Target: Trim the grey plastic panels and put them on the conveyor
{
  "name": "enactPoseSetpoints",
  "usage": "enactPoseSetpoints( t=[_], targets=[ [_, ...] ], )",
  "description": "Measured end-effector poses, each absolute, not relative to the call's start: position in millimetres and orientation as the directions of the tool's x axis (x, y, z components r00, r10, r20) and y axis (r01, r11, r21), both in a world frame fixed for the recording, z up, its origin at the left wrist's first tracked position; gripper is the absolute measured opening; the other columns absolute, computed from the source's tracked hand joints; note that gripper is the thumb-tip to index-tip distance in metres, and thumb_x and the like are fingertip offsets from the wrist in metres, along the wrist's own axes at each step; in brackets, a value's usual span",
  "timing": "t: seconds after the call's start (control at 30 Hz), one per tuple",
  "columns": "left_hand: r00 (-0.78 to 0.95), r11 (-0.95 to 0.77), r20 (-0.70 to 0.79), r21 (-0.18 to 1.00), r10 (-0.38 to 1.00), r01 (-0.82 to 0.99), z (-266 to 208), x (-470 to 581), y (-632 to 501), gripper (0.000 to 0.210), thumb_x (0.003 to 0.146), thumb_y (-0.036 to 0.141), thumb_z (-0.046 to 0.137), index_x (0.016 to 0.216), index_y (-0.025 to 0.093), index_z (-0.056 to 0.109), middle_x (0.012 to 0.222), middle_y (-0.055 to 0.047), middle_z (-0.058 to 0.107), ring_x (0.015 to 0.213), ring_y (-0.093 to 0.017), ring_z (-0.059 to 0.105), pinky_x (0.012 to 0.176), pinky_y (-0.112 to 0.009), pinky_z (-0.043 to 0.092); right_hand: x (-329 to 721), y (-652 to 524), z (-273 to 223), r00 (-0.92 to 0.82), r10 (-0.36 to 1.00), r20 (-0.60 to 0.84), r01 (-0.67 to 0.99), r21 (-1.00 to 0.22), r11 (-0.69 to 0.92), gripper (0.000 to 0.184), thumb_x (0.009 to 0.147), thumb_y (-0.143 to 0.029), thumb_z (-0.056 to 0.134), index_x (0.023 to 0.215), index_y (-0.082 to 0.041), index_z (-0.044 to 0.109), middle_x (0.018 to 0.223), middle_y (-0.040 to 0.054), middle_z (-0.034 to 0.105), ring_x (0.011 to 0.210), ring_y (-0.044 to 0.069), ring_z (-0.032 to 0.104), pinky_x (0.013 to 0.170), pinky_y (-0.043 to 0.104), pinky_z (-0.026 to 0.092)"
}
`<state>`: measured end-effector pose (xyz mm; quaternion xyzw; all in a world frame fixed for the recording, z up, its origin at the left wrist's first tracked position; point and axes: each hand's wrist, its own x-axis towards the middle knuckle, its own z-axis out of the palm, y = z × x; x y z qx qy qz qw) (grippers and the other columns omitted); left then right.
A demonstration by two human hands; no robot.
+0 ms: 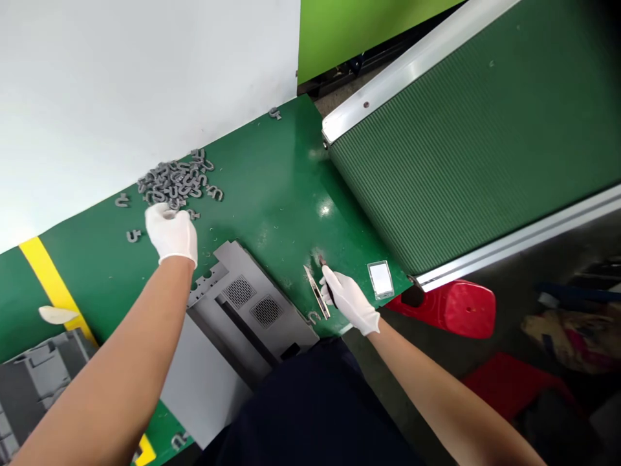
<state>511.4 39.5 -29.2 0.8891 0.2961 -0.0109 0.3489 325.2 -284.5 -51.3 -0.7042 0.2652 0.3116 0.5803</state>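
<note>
My white-gloved left hand (171, 232) curls at grey U-shaped plastic clips (175, 181), grip unclear; my white-gloved right hand (348, 296) grasps a slim dark tool (332, 296).

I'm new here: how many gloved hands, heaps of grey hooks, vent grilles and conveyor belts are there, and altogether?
Gloved hands: 2 (left hand, right hand)
Heaps of grey hooks: 1 (single hooks overlap too much to count)
Vent grilles: 2
Conveyor belts: 1
Total: 6
</note>
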Motion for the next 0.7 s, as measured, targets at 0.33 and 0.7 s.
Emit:
enactPoseSetpoints(
  t=[0.33, 0.7],
  targets=[
    [0.139, -0.721, -0.721, 0.620, -0.679, -0.310, -42.9, 385.1, -122.4, 0.041, 0.091, 0.056, 0.052, 0.083, 0.025, 0.078, 0.095, -0.010, 0.078, 0.088, -0.029, 0.071, 0.083, -0.038, 0.050, 209.7, -305.4, -26.3, 0.650, 0.016, -0.760, -0.502, -0.445, -0.742, 0.052, 0.107, -0.056, 0.031, 0.079, -0.023, 0.061, 0.080, 0.0060, 0.073, 0.077, 0.021, 0.069, 0.073, 0.032, 0.045],
    [0.065, -0.748, -0.797, 0.532, -0.601, -0.398, -69.3, 384.7, -130.1, 0.053, 0.091, 0.067, 0.043, 0.077, 0.024, 0.071, 0.090, -0.009, 0.074, 0.078, -0.027, 0.065, 0.075, -0.037, 0.045, 196.8, -279.1, -60.1, 0.709, 0.067, -0.702, -0.305, -0.391, -0.868, 0.054, 0.106, -0.058, 0.035, 0.097, -0.017, 0.069, 0.097, 0.0134, 0.075, 0.094, 0.027, 0.073, 0.081, 0.034, 0.049]
  ],
)
